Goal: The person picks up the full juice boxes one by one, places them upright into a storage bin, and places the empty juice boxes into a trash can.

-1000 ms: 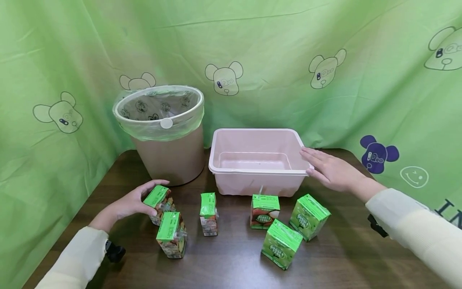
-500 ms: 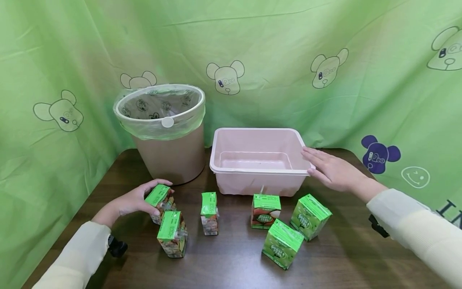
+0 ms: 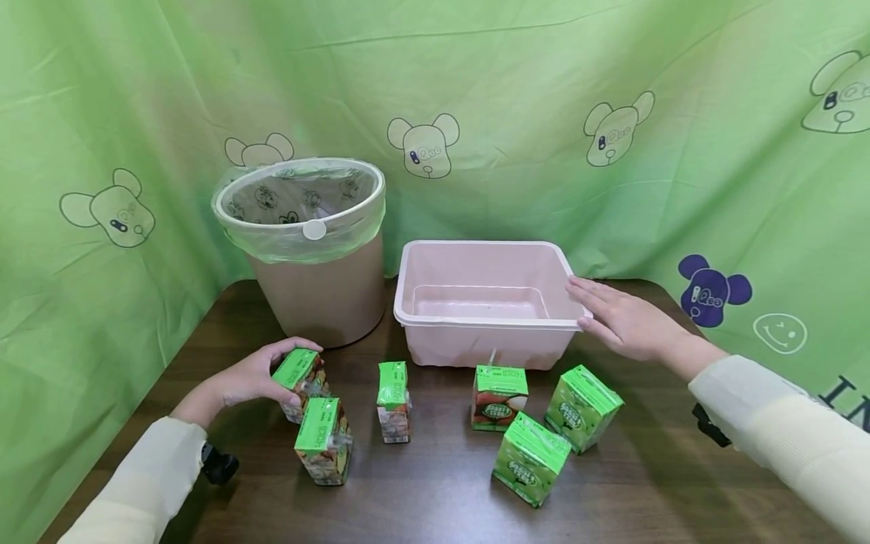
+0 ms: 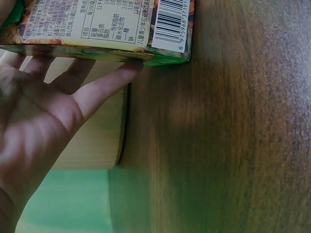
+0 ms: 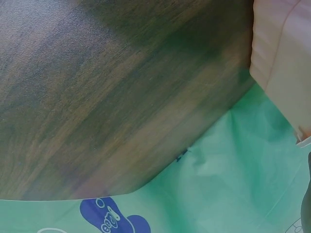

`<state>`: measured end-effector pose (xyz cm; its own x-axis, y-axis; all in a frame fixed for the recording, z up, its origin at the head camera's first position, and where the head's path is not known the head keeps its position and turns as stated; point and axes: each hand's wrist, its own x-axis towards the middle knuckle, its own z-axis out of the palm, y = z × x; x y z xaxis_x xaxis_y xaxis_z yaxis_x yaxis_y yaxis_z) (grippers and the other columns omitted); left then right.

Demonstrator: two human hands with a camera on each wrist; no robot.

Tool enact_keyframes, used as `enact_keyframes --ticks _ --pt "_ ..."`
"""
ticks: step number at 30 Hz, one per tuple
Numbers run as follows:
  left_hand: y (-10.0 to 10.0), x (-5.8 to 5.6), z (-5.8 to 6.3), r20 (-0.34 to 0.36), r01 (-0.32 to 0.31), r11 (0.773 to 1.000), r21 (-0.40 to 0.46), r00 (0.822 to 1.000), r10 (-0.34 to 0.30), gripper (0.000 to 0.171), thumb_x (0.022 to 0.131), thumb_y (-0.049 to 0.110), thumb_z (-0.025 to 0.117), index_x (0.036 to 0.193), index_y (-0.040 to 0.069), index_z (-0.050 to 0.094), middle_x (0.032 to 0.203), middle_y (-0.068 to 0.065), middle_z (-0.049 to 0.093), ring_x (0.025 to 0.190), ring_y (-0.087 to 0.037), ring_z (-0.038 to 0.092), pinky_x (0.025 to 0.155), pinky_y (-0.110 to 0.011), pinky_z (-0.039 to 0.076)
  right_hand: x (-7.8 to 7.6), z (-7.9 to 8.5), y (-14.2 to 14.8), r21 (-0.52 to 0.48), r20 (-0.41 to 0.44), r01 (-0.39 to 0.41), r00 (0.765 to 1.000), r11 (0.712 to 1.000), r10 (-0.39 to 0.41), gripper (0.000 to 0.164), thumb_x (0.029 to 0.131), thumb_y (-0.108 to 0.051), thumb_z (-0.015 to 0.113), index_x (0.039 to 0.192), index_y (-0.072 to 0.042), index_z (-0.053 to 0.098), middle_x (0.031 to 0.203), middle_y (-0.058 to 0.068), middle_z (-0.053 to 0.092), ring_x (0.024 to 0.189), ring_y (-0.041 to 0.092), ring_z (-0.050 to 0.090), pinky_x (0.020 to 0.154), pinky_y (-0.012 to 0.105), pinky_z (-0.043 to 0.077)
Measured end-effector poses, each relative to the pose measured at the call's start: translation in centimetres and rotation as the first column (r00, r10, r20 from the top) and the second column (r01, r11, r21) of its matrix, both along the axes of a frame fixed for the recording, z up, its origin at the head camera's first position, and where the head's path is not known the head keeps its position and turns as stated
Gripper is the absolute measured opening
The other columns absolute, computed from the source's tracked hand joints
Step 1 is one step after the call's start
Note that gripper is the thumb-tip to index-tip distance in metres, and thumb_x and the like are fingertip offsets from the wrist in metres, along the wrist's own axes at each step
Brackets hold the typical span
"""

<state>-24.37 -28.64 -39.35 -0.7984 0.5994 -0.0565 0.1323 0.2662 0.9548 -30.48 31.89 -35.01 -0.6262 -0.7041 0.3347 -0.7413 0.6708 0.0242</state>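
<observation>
My left hand [image 3: 253, 378] grips a small juice box [image 3: 297, 369] with a green top, thumb on the near side and fingers on the far side. In the left wrist view the box [image 4: 112, 26] shows printed text and a barcode. Right in front of it stands a second juice box [image 3: 319, 446]. My right hand [image 3: 628, 321] has straight fingers laid at the right rim of a pink plastic tub [image 3: 489, 344], which holds nothing. In the right wrist view only a corner of the tub [image 5: 286, 73] shows, with the hand mostly out of frame.
A narrow-side-on juice box [image 3: 393, 404] stands left of centre. Another box [image 3: 499, 400] with a straw stands before the tub, near two green ones [image 3: 530, 461]. A lined trash bin [image 3: 319, 295] stands at the back left. A green curtain [image 3: 516, 151] hangs behind the table [image 3: 421, 506].
</observation>
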Motion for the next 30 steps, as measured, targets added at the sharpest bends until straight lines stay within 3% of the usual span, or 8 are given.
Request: enact_keyframes --ticks 9,13,23,30 --pt "0.0 0.1 0.0 -0.022 -0.021 1.0 0.022 1.0 0.022 0.071 0.076 0.0 0.08 0.137 0.011 0.046 0.115 -0.023 0.054 0.097 -0.027 0.061 0.076 -0.042 0.057 0.1 0.0 -0.1 0.006 0.007 0.01 1.0 1.0 -0.01 0.054 0.1 -0.026 0.053 0.144 0.002 0.042 0.151 0.019 0.037 0.137 0.038 0.034 0.115 0.023 0.012" --pt "-0.2 0.1 0.3 -0.046 -0.026 0.999 0.033 0.999 0.028 0.07 0.077 -0.001 0.079 0.138 0.009 0.046 0.116 -0.023 0.055 0.097 -0.026 0.061 0.077 -0.042 0.057 0.0 0.1 -0.1 0.01 0.005 0.016 1.0 1.0 -0.016 0.054 0.1 -0.027 0.053 0.144 0.002 0.042 0.151 0.019 0.037 0.138 0.037 0.034 0.116 0.026 0.014" --pt "-0.5 0.0 2.2 -0.11 -0.041 0.998 0.039 0.993 0.045 0.071 0.078 -0.003 0.077 0.139 0.003 0.043 0.114 -0.023 0.056 0.095 -0.027 0.063 0.075 -0.043 0.058 0.1 0.2 -0.1 0.012 -0.007 0.013 1.0 1.0 -0.013 0.054 0.1 -0.027 0.053 0.144 0.002 0.043 0.15 0.02 0.038 0.137 0.037 0.034 0.116 0.034 0.022" --pt "-0.2 0.0 3.6 -0.166 -0.036 0.998 0.051 0.985 0.044 0.07 0.077 -0.005 0.076 0.138 0.0 0.042 0.114 -0.022 0.057 0.095 -0.027 0.064 0.074 -0.043 0.058 0.0 0.2 -0.1 0.007 -0.003 0.006 1.0 1.0 -0.006 0.053 0.1 -0.026 0.053 0.143 0.003 0.043 0.15 0.02 0.038 0.136 0.038 0.035 0.116 0.029 0.017"
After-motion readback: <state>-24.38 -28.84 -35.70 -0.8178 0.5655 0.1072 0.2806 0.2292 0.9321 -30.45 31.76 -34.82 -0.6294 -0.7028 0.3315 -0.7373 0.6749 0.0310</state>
